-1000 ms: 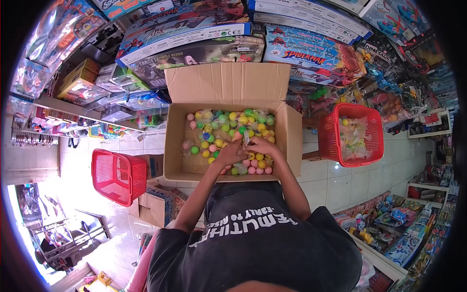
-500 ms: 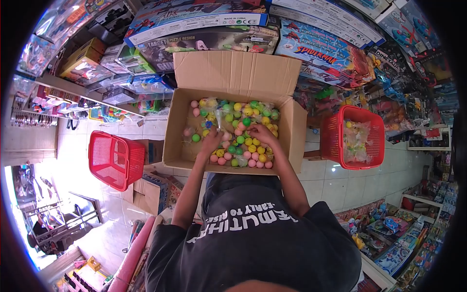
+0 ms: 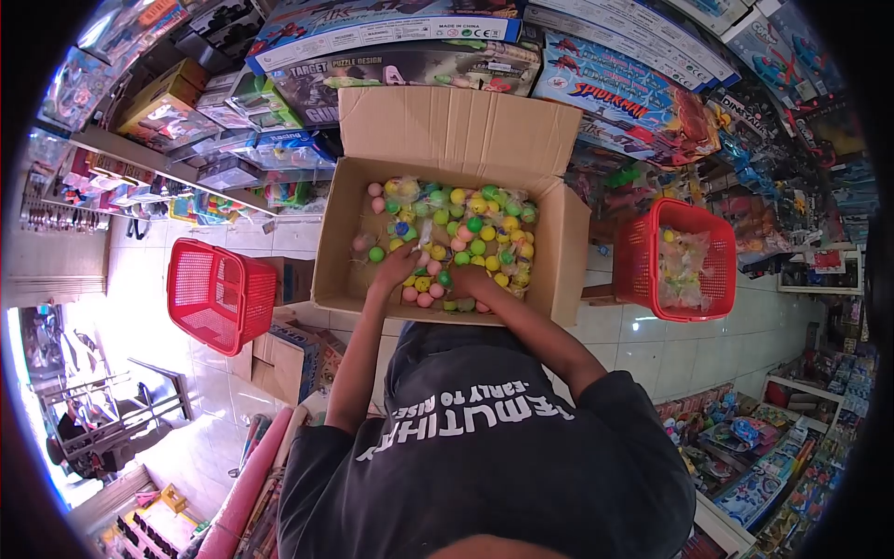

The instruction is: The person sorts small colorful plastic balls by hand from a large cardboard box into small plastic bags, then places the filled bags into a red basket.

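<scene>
An open cardboard box (image 3: 447,130) in front of me holds many small pink, yellow and green balls (image 3: 477,247), some wrapped in clear plastic. My left hand (image 3: 399,265) is inside the box, its fingers closed on a clear plastic bag (image 3: 426,233) that stands up among the balls. My right hand (image 3: 467,279) reaches down into the balls near the box's front, right beside a dark green ball (image 3: 444,278). Its fingertips are hidden, so what it grips does not show.
A red basket (image 3: 219,298) stands on the floor at left. Another red basket (image 3: 661,261) at right contains bagged balls (image 3: 684,265). Stacked toy boxes (image 3: 400,74) rise behind the cardboard box, and shelves of toys line both sides.
My right hand has moved left and toward me, from the box's right middle to the balls near its front. The left hand stays by the plastic bag.
</scene>
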The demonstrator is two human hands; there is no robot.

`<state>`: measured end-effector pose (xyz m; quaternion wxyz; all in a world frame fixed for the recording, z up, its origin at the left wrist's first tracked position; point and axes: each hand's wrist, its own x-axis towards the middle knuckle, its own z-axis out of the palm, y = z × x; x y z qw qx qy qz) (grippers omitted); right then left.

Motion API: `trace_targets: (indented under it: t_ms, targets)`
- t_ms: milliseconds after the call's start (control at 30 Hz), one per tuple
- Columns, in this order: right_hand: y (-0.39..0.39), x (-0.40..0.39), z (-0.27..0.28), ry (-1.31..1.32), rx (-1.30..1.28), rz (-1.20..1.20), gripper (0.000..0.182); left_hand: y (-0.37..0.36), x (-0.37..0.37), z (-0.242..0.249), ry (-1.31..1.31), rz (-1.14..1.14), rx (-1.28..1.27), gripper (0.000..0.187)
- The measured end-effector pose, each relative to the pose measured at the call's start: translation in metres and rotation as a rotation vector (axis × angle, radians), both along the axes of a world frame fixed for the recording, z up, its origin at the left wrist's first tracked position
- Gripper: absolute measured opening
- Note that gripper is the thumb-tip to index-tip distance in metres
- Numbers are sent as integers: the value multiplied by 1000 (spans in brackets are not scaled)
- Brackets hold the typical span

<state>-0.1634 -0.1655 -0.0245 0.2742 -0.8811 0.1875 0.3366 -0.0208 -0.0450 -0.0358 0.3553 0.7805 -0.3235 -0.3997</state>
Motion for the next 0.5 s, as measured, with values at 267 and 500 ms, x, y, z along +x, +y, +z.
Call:
trace_targets:
  t_ms: [267, 500]
  targets:
    - [-14, -4, -48, -80, 118, 5, 29, -5, 2, -13, 49, -41, -39, 38]
    - [-25, -33, -22, -413, 263, -314, 23, -10, -8, 12, 56, -21, 33, 38]
